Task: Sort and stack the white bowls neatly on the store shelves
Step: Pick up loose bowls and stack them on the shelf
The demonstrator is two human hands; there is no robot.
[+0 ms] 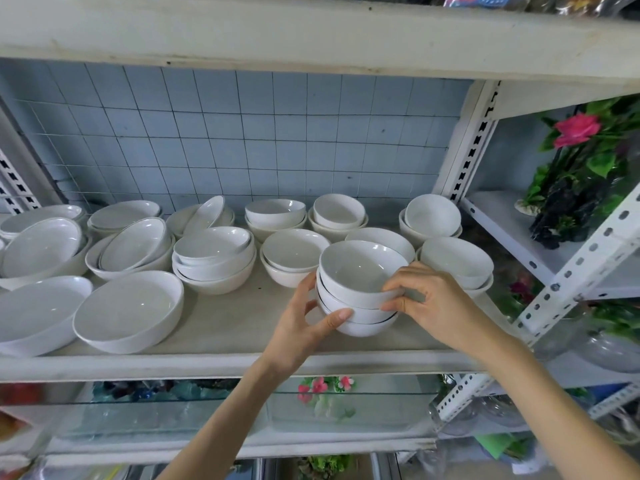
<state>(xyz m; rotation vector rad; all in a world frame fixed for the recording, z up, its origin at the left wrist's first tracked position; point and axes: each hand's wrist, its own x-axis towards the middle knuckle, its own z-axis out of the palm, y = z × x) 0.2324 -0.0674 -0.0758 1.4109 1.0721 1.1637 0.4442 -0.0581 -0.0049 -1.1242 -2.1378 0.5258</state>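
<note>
gripping a small stack of white bowls [360, 289] from both sides, near the front edge of the shelf [225, 327], right of centre. three nested, as far as countable, top one tipped slightly toward camera. left hand [304, 327] wrapped round the lower left side, thumb across the front of the bottom bowl. right hand [436, 299] pinching the right side, fingertips curled onto the upper two bowls. can't tell whether resting on the board or just off it.

rest of the shelf, left to right:
- two wide shallow bowls [128, 310] at front left, side by side
- behind those, loose piles [135, 249] with tilted bowls leaning inside
- taller stack [214, 263] mid-shelf, slightly skewed
- short stack [294, 256] just left of the held one, close to the left-hand fingers
- single bowl [381, 237] directly behind the held stack
- right-hand stack [457, 263] just beyond the right hand
- back row [339, 213] of short stacks along the pale blue tiled wall [242, 133]

right of the perforated white upright [474, 140]: artificial plant [576, 129] with pink flower, on the neighbouring shelf. below: glass tank [173, 410] on the lower level.
</note>
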